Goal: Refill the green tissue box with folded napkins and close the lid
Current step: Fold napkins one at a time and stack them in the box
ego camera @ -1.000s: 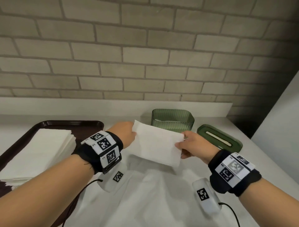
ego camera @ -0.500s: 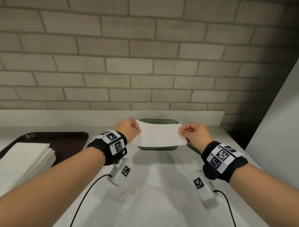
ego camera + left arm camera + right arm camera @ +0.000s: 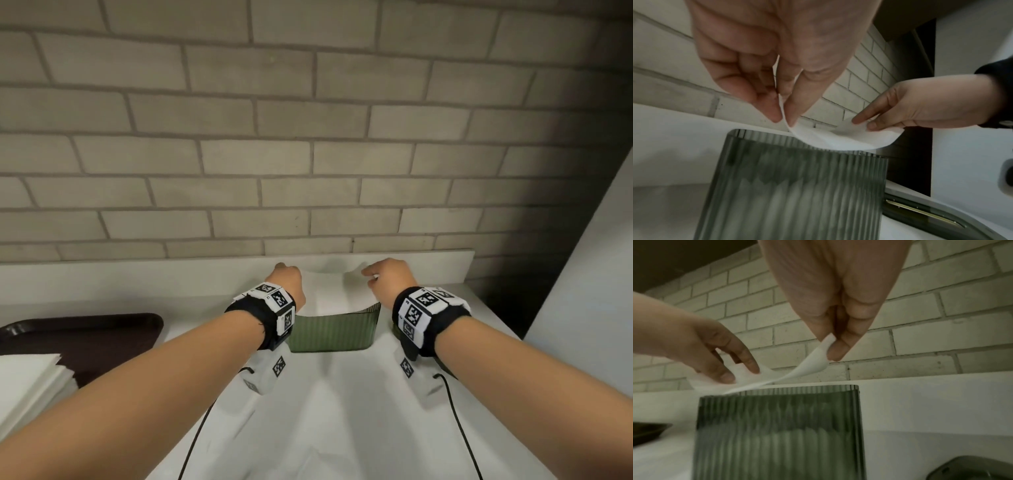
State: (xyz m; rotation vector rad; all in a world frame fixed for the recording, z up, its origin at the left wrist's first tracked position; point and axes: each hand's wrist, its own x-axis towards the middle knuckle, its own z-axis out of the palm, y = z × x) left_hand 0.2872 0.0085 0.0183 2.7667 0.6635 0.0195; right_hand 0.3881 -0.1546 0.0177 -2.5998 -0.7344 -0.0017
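Note:
The green ribbed tissue box (image 3: 330,330) stands lidless on the white counter near the back ledge. A folded white napkin (image 3: 330,291) sags over its top opening, held at both ends. My left hand (image 3: 289,281) pinches the napkin's left end (image 3: 786,113) between thumb and fingertips. My right hand (image 3: 387,277) pinches the right end (image 3: 824,350) the same way. Through the box wall (image 3: 777,443) pale napkins show stacked inside. The green lid (image 3: 925,214) with its slot lies flat on the counter to the right of the box, mostly hidden behind my right wrist in the head view.
A dark brown tray (image 3: 82,337) sits at the left with a stack of white napkins (image 3: 27,383) on it. A brick wall (image 3: 308,154) rises behind the ledge, and a white panel (image 3: 589,291) closes off the right side.
Both hands have carried the napkin forward and down from in front of me to the top of the green box, where it now sags in the middle.

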